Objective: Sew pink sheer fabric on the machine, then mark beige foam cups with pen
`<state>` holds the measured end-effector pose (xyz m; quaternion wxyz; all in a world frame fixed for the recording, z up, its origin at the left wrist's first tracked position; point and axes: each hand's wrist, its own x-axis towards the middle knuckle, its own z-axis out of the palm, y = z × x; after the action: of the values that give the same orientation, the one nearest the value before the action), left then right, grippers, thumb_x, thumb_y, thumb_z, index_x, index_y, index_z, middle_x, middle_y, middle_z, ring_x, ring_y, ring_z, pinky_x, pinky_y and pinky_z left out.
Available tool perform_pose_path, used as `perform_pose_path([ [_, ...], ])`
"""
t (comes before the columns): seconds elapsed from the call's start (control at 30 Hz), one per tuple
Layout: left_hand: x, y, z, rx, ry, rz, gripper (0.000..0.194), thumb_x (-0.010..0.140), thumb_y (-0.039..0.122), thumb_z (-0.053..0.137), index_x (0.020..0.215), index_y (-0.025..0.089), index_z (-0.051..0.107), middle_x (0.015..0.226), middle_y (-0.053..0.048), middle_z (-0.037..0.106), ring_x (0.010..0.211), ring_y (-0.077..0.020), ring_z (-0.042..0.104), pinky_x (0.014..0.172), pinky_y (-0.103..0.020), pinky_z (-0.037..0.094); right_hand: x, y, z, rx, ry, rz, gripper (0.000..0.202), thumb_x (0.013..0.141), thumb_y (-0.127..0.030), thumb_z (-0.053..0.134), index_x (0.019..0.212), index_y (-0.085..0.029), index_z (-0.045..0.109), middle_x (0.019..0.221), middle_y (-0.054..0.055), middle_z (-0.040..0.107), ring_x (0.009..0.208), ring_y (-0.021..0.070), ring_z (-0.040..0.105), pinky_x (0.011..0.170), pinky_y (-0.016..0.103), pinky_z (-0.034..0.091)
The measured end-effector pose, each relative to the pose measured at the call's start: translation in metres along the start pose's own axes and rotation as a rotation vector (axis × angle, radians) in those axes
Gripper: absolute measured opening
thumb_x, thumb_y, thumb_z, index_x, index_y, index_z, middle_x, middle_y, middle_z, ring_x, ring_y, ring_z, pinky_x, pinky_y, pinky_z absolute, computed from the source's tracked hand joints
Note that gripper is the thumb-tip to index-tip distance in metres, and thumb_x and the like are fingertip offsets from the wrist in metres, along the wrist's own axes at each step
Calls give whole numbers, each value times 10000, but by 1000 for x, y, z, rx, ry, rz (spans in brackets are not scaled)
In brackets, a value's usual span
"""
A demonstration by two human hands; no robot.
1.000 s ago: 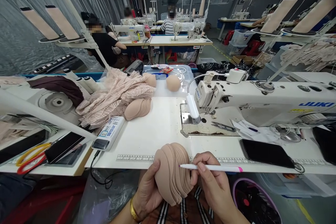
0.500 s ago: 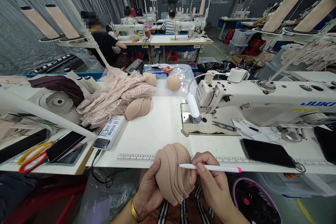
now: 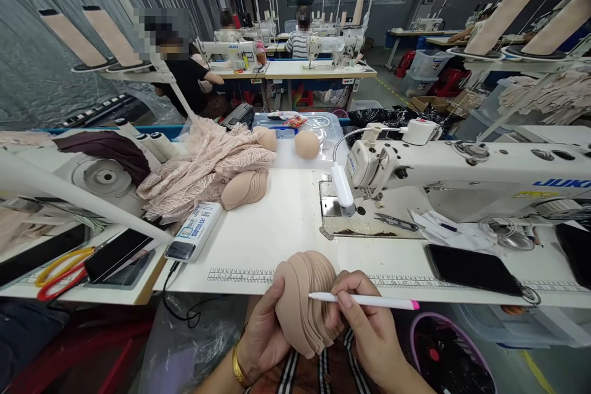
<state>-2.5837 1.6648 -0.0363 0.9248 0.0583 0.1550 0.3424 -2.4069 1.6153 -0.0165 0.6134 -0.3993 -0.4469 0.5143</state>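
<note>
A fanned stack of beige bra cups (image 3: 302, 311) is held over my lap at the table's front edge. My left hand (image 3: 265, 326) grips it from the left side, thumb on the front cup. Between the thumb and fingers of my right hand (image 3: 364, 320) is a white marker pen (image 3: 369, 300) with a pink end. Its tip lies over the fanned cup edges; whether it touches them I cannot tell. Some right-hand fingers are hidden behind the stack and the pen. Another nested pile of beige cups (image 3: 244, 189) rests on the white table (image 3: 277, 228) beyond.
A sewing machine (image 3: 462, 172) stands at right, with thread snips (image 3: 396, 221) and a phone (image 3: 473, 269) near it. Lace fabric (image 3: 203, 166), a white power bank (image 3: 196, 231) and scissors (image 3: 64, 271) are on the left. A purple-rimmed bin (image 3: 450, 351) sits below. A person (image 3: 184, 77) works ahead.
The pen has moved slightly left and down, its tip now further across the cup edges. My right hand has moved with it. The left hand still holds the stack.
</note>
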Motion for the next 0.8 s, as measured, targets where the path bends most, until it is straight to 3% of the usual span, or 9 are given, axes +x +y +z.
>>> perform_pose_path([
  [0.13, 0, 2, 4, -38, -112, -40, 541, 1019, 463, 634, 1370, 55, 691, 1427, -197, 673, 1332, -299, 647, 1218, -417, 413, -3, -3, 0, 58, 61, 14, 229, 1099, -412, 560, 983, -227, 632, 709, -8, 666, 663, 149, 601, 659, 274, 487],
  [0.27, 0, 2, 5, -29, -132, -41, 553, 1027, 480, 612, 1373, 56, 690, 1410, -208, 684, 1282, -318, 672, 1204, -456, 419, -3, -1, -2, 32, 33, -8, 222, 1106, -386, 544, 980, -222, 625, 708, -4, 661, 648, 146, 599, 641, 271, 491],
  [0.53, 1, -2, 1, 21, -17, -15, 541, 1001, 500, 648, 1330, 77, 723, 1394, -212, 694, 1263, -344, 671, 1201, -506, 411, -2, 2, 0, -16, -10, -13, 221, 1112, -379, 526, 994, -223, 628, 719, 11, 675, 654, 160, 610, 628, 282, 492],
  [0.67, 1, -2, -1, 33, -2, 14, 529, 1002, 488, 650, 1337, 84, 721, 1405, -209, 689, 1318, -345, 639, 1242, -508, 361, -2, -1, 1, 49, 24, -9, 236, 1105, -395, 542, 976, -220, 634, 707, 8, 658, 647, 162, 603, 635, 292, 483],
  [0.8, 1, -2, -3, 28, 54, 29, 471, 991, 453, 681, 1307, 110, 747, 1347, -188, 730, 1250, -330, 681, 1222, -502, 389, -1, -4, 1, 4, 44, 12, 253, 1101, -407, 544, 943, -227, 627, 702, 2, 648, 626, 155, 575, 611, 286, 459],
])
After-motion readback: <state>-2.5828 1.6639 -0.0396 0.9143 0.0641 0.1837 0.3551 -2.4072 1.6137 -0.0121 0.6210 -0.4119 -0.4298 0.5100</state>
